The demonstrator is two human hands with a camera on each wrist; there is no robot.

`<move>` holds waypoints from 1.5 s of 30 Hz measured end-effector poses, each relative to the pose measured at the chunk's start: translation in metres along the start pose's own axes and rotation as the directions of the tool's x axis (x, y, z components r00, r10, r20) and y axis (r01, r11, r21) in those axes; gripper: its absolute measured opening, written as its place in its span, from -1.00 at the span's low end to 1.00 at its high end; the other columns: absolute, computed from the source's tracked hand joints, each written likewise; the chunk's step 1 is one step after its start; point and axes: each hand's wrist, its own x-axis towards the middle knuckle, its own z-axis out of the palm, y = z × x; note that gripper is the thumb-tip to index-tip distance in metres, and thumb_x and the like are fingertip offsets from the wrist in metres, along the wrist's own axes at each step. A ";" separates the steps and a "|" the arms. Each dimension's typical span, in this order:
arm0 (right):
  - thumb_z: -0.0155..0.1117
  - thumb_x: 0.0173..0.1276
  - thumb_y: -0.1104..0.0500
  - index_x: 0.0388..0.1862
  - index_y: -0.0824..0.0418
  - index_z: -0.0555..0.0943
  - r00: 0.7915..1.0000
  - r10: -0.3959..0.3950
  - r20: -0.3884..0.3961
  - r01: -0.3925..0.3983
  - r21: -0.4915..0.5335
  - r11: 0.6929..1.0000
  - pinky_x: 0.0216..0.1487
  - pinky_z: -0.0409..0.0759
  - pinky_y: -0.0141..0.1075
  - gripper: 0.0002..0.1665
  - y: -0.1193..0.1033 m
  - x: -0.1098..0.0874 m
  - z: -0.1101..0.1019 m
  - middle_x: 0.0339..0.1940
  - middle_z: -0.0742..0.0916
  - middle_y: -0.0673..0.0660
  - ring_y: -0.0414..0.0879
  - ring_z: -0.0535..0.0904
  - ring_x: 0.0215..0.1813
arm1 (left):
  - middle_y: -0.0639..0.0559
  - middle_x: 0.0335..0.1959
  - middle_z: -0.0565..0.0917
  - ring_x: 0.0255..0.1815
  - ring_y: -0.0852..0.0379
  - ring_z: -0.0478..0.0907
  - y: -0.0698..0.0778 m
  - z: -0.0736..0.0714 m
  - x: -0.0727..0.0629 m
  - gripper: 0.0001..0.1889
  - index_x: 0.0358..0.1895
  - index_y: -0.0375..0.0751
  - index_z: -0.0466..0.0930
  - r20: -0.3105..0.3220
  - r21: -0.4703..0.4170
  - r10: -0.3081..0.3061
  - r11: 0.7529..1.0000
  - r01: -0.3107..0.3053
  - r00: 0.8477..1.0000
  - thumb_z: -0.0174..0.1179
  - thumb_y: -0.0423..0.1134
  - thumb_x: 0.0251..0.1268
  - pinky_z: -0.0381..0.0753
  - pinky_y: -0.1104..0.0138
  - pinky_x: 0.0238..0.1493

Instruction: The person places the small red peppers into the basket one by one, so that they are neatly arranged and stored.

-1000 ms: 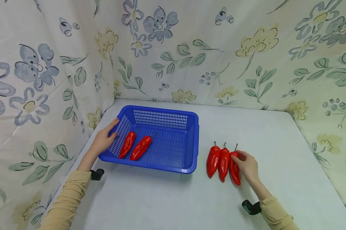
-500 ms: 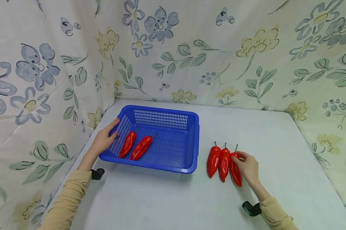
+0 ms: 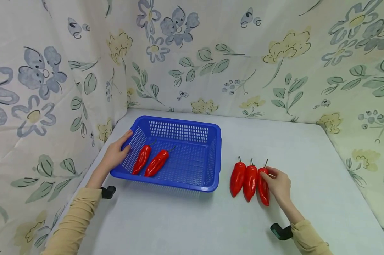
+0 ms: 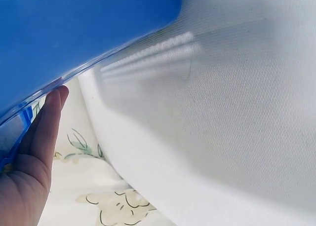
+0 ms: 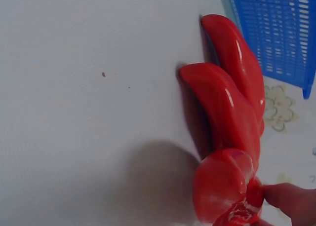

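A blue plastic basket (image 3: 187, 188) with slotted walls stands at the left of the table. My left hand (image 3: 116, 153) holds its left rim, thumb over the inner side; in the left wrist view straight fingers (image 4: 49, 122) lie along the rim's edge. Two red chili peppers (image 3: 142, 160) (image 3: 157, 163) lie inside. To the basket's right, three more peppers lie side by side, stems pointing away: a left one (image 3: 238, 180), a middle one (image 3: 250, 182) and a right one (image 3: 263, 189). With thumb and fingers my right hand (image 3: 279, 184) pinches the right pepper near its stem end.
The white table (image 3: 179, 226) reaches back to a flower-printed cloth (image 3: 211, 67), which also hangs along both sides. Black camera mounts sit at the left wrist (image 3: 108, 193) and the right wrist (image 3: 281, 232).
My right hand has shifted slightly right, with the stem end of the right pepper moving along in its pinch. The middle pepper sits a touch farther right. Left hand and basket hold still.
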 end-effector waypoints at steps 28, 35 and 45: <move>0.09 0.41 0.03 0.29 0.36 0.42 0.999 0.031 -0.040 -0.028 0.074 0.997 0.01 0.67 -0.12 -0.42 -0.019 -0.005 -0.023 0.18 0.58 0.41 0.28 0.54 0.15 | -0.11 0.49 0.16 0.43 -0.32 0.18 0.000 0.001 0.001 -0.43 0.44 -0.18 0.16 -0.001 0.001 -0.008 1.000 0.008 1.000 -0.03 -0.37 0.36 0.20 -0.21 0.34; 0.08 0.41 -0.05 0.33 0.30 0.39 0.999 0.046 -0.009 -0.044 0.124 0.991 -0.10 0.68 -0.39 -0.36 -0.030 -0.009 -0.028 0.20 0.57 0.38 0.18 0.58 0.10 | -0.11 0.50 0.16 0.42 -0.32 0.18 0.001 0.000 0.000 -0.43 0.45 -0.18 0.16 0.004 -0.001 -0.007 1.000 0.007 1.000 -0.03 -0.37 0.37 0.19 -0.22 0.34; 0.08 0.39 -0.12 0.39 0.23 0.34 0.997 0.054 0.063 -0.068 0.244 0.967 -0.15 0.61 -0.57 -0.30 -0.060 -0.014 -0.039 0.26 0.54 0.33 -0.29 0.54 -0.11 | -0.11 0.50 0.16 0.41 -0.34 0.19 0.001 0.000 0.000 -0.43 0.45 -0.17 0.15 0.006 0.004 -0.002 1.000 0.002 1.000 -0.05 -0.35 0.38 0.20 -0.23 0.33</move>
